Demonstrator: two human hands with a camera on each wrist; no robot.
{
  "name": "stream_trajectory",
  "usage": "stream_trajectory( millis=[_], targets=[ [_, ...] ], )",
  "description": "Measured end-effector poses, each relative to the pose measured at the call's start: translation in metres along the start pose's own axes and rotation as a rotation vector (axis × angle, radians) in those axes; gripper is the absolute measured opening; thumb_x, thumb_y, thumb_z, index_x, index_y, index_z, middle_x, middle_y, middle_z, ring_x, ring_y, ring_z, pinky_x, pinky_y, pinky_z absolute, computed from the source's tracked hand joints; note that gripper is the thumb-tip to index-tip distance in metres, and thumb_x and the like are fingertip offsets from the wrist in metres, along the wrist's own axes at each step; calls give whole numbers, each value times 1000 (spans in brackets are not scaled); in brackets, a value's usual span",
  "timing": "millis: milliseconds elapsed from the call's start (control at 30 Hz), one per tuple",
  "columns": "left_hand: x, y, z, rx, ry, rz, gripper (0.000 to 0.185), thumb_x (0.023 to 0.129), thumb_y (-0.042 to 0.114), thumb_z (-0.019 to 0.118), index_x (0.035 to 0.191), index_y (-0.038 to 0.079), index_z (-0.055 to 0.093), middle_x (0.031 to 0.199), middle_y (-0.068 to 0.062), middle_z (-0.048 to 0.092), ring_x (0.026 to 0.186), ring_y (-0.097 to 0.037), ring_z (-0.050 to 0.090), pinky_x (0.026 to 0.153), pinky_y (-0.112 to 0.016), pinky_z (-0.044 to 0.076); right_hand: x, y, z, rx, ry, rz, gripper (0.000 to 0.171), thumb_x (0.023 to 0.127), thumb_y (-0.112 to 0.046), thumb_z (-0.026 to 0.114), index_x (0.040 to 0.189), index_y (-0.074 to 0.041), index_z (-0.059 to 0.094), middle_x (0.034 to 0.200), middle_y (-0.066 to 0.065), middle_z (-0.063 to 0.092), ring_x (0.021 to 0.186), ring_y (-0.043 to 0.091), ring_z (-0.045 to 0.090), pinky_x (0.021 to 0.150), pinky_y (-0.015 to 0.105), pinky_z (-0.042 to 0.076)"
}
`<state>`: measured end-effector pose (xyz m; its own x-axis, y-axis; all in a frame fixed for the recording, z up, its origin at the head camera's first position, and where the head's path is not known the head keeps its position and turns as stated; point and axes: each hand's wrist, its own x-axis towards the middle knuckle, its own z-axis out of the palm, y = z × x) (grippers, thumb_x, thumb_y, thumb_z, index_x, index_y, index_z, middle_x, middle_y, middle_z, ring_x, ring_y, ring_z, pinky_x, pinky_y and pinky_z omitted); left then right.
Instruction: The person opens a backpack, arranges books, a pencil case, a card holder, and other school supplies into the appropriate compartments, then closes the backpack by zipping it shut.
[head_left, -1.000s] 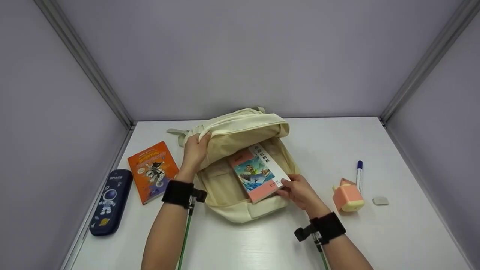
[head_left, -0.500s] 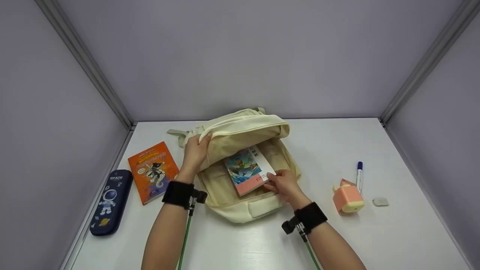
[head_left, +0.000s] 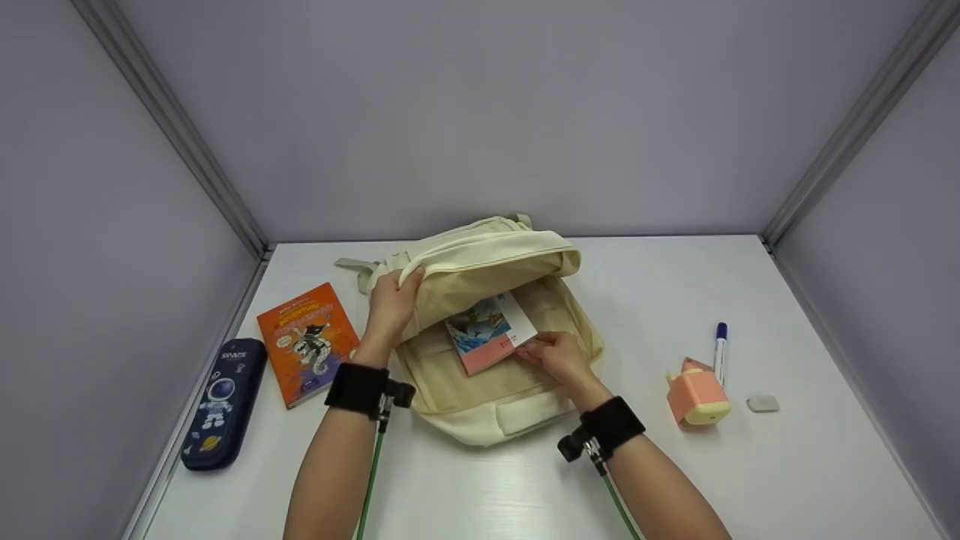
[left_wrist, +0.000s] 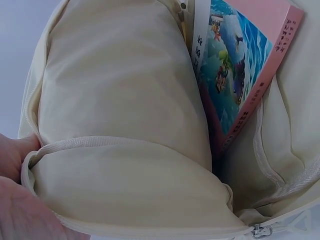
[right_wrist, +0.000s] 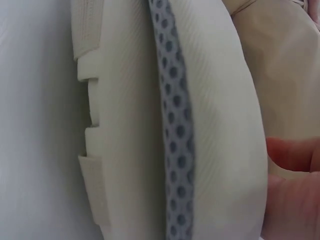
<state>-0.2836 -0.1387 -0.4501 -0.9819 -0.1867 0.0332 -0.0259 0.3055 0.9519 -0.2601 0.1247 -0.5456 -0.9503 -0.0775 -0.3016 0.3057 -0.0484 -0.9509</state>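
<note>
This looks like a recording booth or lab cell rather than a home or classroom. A white table [head_left: 810,465] fills the floor of the space and is boxed in on the left, the right and the far side by plain lilac panels [head_left: 480,112], which meet in grey metal corner posts [head_left: 180,142]. The walls carry no decoration. The light is even and flat. School things are laid out apart from one another on the table: a cream backpack [head_left: 487,375] in the middle, an orange book [head_left: 306,341] and a dark pencil case [head_left: 219,401] to the left, and a pen [head_left: 720,346], a pink sharpener [head_left: 697,396] and an eraser [head_left: 763,403] to the right. Both forearms wear black wrist straps [head_left: 357,387] with small cameras and green cables.
</note>
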Motion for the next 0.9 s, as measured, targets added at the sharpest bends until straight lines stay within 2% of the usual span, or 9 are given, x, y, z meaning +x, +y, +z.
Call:
stream_trajectory(
  millis=[100, 200, 333, 433, 567, 667, 767, 900],
  targets=[
    [0, 0, 0, 6, 5, 0, 41, 101, 28, 58, 65, 13, 45, 58, 4, 34, 51, -11, 31, 48, -24, 25, 0, 1, 1, 56, -45, 5, 48, 95, 14, 48, 138, 24, 29, 123, 38, 54, 116, 40, 58, 97, 39, 47],
    [0, -1, 0, 14, 7, 1, 41, 100, 28, 58, 65, 13, 45, 58, 4, 34, 51, -11, 31, 49, -24, 26, 0, 2, 0, 64, -91, 7, 52, 96, 14, 43, 143, 23, 20, 133, 39, 46, 124, 41, 51, 101, 40, 43],
    [0, -1, 0, 15, 9, 1, 40, 101, 28, 58, 65, 13, 46, 58, 4, 34, 52, -11, 31, 49, -25, 26, -3, 1, -2, 28, -130, 3, 51, 98, 12, 40, 143, 23, 18, 135, 39, 44, 127, 41, 48, 104, 42, 40],
    [0, -2, 0, 18, 12, -1, 39, 101, 29, 57, 66, 13, 47, 58, 4, 34, 53, -12, 33, 51, -25, 27, -8, -3, -6, -8, -155, 1, 52, 98, 9, 43, 143, 23, 19, 132, 38, 48, 124, 40, 51, 102, 42, 41],
    [-1, -3, 0, 27, 10, -1, 39, 101, 29, 57, 67, 13, 47, 58, 4, 35, 53, -12, 34, 51, -26, 28, -19, -14, -14, -103, -262, -17, 52, 100, 1, 50, 141, 22, 27, 128, 37, 52, 119, 39, 56, 98, 40, 46],
    [-1, -3, 0, 35, 11, 6, 40, 101, 30, 57, 66, 13, 46, 58, 4, 35, 52, -12, 33, 50, -26, 28, -28, -27, -21, -235, -380, -86, 48, 101, -8, 55, 138, 19, 39, 126, 33, 56, 114, 37, 60, 95, 40, 48],
    [-1, -4, 0, 41, 15, 28, 41, 100, 31, 58, 65, 13, 45, 58, 4, 35, 52, -12, 33, 50, -26, 28, -36, -42, -27, -358, -448, -186, 43, 101, -14, 57, 132, 14, 50, 121, 27, 62, 108, 35, 63, 93, 43, 50],
    [-4, -8, 3, 54, 5, 56, 42, 100, 30, 58, 65, 13, 45, 57, 3, 35, 52, -13, 33, 51, -26, 28, -45, -62, -34, -442, -426, -335, 35, 101, -13, 58, 126, 11, 57, 112, 23, 66, 101, 35, 65, 89, 46, 51]
  ],
)
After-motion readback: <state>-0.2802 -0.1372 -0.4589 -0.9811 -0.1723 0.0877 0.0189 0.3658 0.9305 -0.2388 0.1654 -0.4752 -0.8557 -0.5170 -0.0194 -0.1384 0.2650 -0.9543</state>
